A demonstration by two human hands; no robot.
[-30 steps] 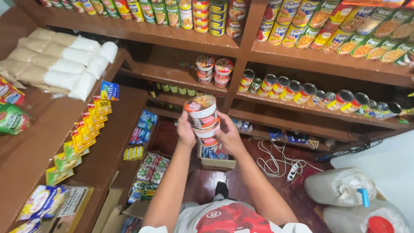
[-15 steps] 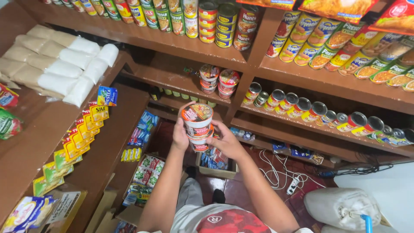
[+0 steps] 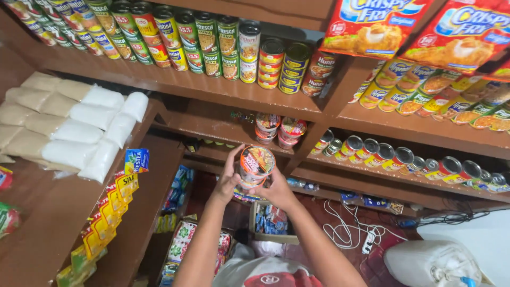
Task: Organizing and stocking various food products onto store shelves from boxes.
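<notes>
On the far left shelf lie plastic bags [image 3: 79,125] of white and tan grain, with a strip of yellow sachets [image 3: 109,210] hanging off the edge below them. Along the top shelf runs a row of cans [image 3: 175,34].

In the middle, the left hand [image 3: 227,180] wraps the left side of a stack of noodle cups [image 3: 255,167], fingers curled up around the rim. The stack is held in the air, tilted so the printed lid faces the camera, just below and in front of the cups [image 3: 280,129] already standing on the middle shelf [image 3: 212,127]. The right hand [image 3: 276,192] grips the stack from below and the right, clasped firmly.

To do this well, both hands should keep the stack squeezed together so no cup slips, bring it upright, and set it down on bare wood beside the standing cups without knocking them.

Right of the post, rows of lying tins [image 3: 404,157] fill the lower shelf, and red snack packets [image 3: 419,26] hang above.
</notes>
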